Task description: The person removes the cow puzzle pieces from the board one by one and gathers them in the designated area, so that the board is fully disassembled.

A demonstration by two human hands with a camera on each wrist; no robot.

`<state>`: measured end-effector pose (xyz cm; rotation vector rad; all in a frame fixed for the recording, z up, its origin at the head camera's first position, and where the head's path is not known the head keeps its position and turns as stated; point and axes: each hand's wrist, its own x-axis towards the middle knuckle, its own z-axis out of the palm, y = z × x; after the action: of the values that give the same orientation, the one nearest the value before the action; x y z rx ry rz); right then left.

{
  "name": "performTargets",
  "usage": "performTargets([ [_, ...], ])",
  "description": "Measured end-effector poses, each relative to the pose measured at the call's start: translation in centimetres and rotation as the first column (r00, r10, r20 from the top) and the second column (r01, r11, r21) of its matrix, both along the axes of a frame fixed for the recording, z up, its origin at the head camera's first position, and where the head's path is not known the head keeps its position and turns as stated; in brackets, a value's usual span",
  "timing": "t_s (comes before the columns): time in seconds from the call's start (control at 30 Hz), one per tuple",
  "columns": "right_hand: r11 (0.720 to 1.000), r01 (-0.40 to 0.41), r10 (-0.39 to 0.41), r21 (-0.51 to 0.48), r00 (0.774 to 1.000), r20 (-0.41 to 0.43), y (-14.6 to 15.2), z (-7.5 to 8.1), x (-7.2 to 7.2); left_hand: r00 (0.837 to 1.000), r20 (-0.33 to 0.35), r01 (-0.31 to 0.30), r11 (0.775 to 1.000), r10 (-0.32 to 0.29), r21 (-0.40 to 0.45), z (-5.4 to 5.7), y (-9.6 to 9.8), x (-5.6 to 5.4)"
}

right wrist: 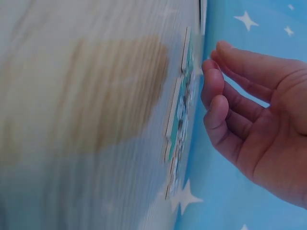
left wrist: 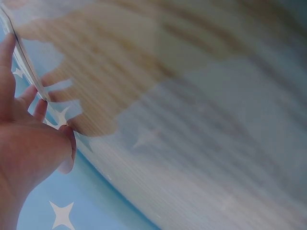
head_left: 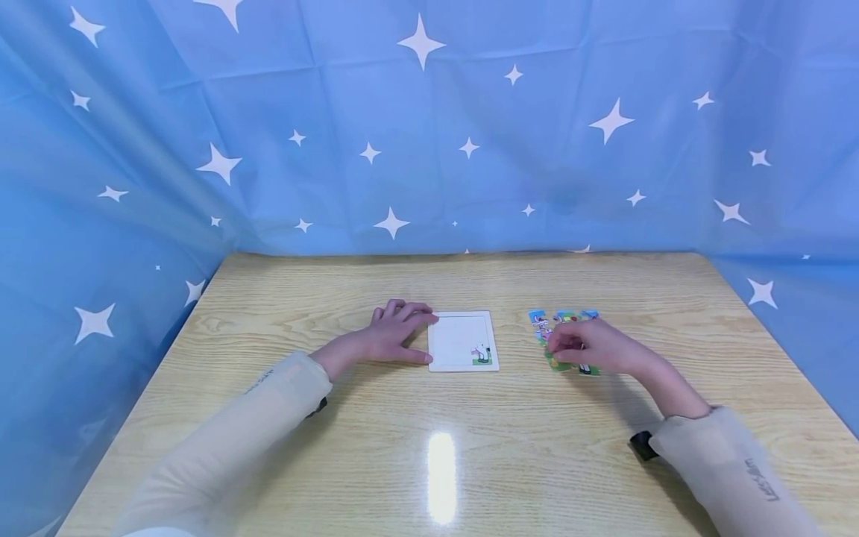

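A white square puzzle tray (head_left: 452, 339) lies flat on the table, with one picture piece (head_left: 481, 356) in its lower right corner. My left hand (head_left: 391, 337) has its fingers spread, its thumb and index finger touching the tray's left edge. To the right lies a group of colourful jigsaw pieces (head_left: 537, 316), partly covered by my right hand (head_left: 599, 347). That hand hovers over the pieces with loosely bent fingers. In the right wrist view its fingers (right wrist: 218, 84) stand apart from the flat pieces (right wrist: 173, 112), and no piece shows between them.
The wooden table (head_left: 376, 447) has a bright light reflection near its front. A blue curtain with white stars (head_left: 463, 149) hangs behind the table and along its sides. Dark straps (head_left: 642, 446) show at the cuffs of the light sleeves.
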<state>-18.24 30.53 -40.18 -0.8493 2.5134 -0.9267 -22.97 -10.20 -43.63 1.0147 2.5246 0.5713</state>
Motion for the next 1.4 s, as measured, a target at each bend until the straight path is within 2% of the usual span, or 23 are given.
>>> performTargets([
  [0.33, 1.000, 0.001, -0.002, 0.026, 1.000, 0.025, -1.7, 0.4, -0.4, 1.000, 0.013, -0.004, 1.000, 0.004, 0.005, 0.1, 0.0, 0.1],
  [0.67, 0.999, -0.032, 0.034, 0.036, 0.999, -0.035, -3.6, 0.3, -0.8, 1.000, 0.009, -0.003, 1.000, 0.003, -0.002, 0.1, -0.1, 0.1],
  [0.8, 0.998, -0.030, 0.031, 0.054, 0.999, -0.023, -4.3, 0.3, -1.1, 1.000, 0.005, 0.000, 1.000, 0.000, -0.007, 0.1, -0.1, 0.0],
  [1.4, 0.995, -0.101, 0.101, 0.010, 0.995, -0.011, -6.9, 0.3, -1.8, 1.000, 0.001, -0.002, 1.000, 0.002, -0.019, 0.3, 0.1, 0.0],
])
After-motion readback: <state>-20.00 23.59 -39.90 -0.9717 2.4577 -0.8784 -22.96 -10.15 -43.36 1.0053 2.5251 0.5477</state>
